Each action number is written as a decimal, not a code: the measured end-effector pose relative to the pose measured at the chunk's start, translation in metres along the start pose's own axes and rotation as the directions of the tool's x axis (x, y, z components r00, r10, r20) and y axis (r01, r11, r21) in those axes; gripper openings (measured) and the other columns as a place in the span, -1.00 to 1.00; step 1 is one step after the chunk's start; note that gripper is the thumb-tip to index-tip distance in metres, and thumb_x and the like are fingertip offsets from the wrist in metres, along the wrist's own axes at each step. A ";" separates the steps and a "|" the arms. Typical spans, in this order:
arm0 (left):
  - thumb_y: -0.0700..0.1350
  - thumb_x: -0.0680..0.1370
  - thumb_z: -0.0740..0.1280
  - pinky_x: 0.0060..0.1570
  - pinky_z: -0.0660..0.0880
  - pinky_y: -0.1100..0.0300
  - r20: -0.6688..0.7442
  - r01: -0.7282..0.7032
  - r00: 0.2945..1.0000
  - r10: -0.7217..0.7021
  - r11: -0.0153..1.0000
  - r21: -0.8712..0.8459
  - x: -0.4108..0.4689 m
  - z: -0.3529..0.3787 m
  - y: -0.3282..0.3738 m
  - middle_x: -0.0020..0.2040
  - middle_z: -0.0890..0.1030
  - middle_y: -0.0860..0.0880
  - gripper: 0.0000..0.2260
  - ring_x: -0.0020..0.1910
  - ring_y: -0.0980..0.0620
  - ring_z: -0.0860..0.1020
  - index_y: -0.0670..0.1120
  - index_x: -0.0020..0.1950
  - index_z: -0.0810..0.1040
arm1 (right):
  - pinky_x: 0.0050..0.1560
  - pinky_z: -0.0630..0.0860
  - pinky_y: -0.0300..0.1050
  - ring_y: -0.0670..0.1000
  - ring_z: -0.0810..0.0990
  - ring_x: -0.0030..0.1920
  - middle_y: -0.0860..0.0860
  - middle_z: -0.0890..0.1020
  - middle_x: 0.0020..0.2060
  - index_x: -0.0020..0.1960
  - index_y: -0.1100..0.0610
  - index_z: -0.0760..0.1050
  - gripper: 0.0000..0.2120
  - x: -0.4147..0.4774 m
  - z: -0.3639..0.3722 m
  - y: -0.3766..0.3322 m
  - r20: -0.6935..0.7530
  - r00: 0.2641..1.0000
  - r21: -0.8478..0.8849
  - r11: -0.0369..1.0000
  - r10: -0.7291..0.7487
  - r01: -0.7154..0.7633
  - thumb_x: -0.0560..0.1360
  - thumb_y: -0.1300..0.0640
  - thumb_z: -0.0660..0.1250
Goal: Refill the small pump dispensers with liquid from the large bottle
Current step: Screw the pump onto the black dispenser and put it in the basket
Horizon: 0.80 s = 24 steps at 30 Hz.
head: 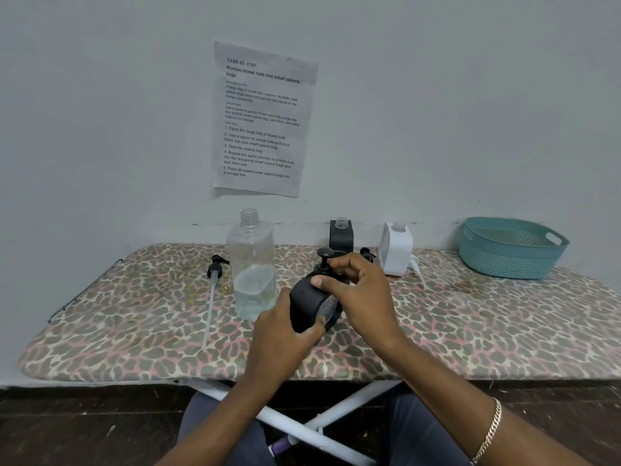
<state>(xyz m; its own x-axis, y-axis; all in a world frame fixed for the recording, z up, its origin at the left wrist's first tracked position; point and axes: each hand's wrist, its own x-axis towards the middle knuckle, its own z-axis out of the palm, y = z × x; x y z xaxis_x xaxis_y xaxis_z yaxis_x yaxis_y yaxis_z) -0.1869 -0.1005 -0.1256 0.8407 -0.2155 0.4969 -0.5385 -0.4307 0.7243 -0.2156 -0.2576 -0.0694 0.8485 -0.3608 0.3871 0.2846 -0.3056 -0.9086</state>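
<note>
Black cylindrical plastic pump dispenser (304, 297) is held tilted over the leopard-print counter (470, 331): left grip (282, 334) wraps its body, right grip (359, 290) pinches the pump collar. Probably one nearly done; open black dispenser (341, 235) and white dispenser (396, 250) behind, near the uncapped clear large bottle (252, 264), look unfinished.

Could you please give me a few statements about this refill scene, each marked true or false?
1. The large bottle stands upright with no cap on. True.
2. Both hands hold the white dispenser. False: the left hand and right hand hold a black dispenser; the white dispenser stands apart, further back.
3. The teal basket sits at the right end of the ironing board. True.
4. The large bottle is full to the neck. False: liquid fills only its lower part.
</note>
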 end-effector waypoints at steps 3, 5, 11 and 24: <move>0.05 0.47 0.53 -0.34 0.49 0.31 -0.001 0.005 1.000 -0.005 1.000 0.007 0.000 -0.001 0.001 -0.27 0.61 0.11 -0.68 -0.27 0.17 0.61 0.06 0.12 0.49 | 0.19 0.61 -0.18 -0.22 0.68 0.07 -0.17 0.73 0.00 0.09 0.00 0.67 -0.71 0.000 -0.001 0.000 0.004 1.000 -0.006 1.000 -0.001 0.001 0.41 0.08 0.64; 0.06 0.47 0.53 -0.32 0.53 0.24 0.002 0.011 1.000 -0.011 1.000 0.008 0.000 -0.001 0.001 -0.26 0.61 0.10 -0.67 -0.28 0.16 0.61 0.05 0.13 0.50 | 0.17 0.59 -0.22 -0.22 0.68 0.08 -0.18 0.73 0.01 0.13 0.01 0.68 -0.70 0.000 -0.001 0.000 0.010 1.000 -0.013 1.000 -0.009 0.009 0.43 0.08 0.63; 0.06 0.47 0.53 -0.29 0.56 0.18 0.015 0.029 0.999 -0.029 1.000 -0.003 0.000 -0.002 0.003 -0.24 0.63 0.10 -0.66 -0.26 0.17 0.62 0.04 0.15 0.50 | 0.06 0.53 -0.45 -0.31 0.66 0.07 -0.21 0.72 0.04 0.22 0.01 0.68 -0.66 0.001 -0.002 -0.002 0.041 0.999 -0.047 0.999 -0.023 0.025 0.47 0.08 0.60; 0.16 0.43 0.50 -0.27 0.55 0.25 0.055 0.065 0.997 -0.061 0.994 -0.089 -0.001 -0.008 0.009 -0.24 0.65 0.14 -0.63 -0.23 0.19 0.65 0.10 0.16 0.53 | 0.12 0.54 -0.37 -0.30 0.65 0.11 -0.20 0.72 0.09 0.27 0.01 0.67 -0.62 0.000 -0.003 -0.004 0.063 0.998 -0.051 0.998 -0.027 0.030 0.47 0.05 0.60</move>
<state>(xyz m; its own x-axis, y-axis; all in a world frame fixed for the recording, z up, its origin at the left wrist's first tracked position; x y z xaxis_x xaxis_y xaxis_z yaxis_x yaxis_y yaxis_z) -0.1934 -0.0968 -0.1156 0.8737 -0.2369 0.4248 -0.4853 -0.3646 0.7947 -0.2181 -0.2590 -0.0652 0.8670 -0.2964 0.4007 0.2867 -0.3610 -0.8874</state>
